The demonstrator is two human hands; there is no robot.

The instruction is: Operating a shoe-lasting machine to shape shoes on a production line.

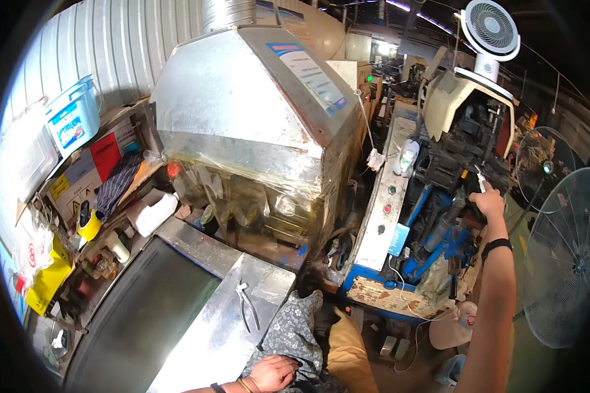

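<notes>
My right hand [489, 202] stretches far forward to the machine [432, 223] with blue parts and a dark, greasy head. Its fingers are closed around a slim white piece [480, 177] that points up toward the dark head; its kind is too small to make out. My left hand [275, 374] rests on the grey floral cloth [294, 331] over my leg, fingers laid down and holding nothing. Metal pliers [248, 308] lie on the shiny sheet-metal top [216, 331] in front of me, apart from both hands.
A dark belt [144, 314] runs at the left, beside a cluttered shelf with yellow tape [89, 224] and a blue tub [72, 118]. A large metal hood [242, 92] stands ahead. A caged fan [570, 259] is at right; a white fan [491, 29] tops the machine. A white cable [406, 298] hangs below.
</notes>
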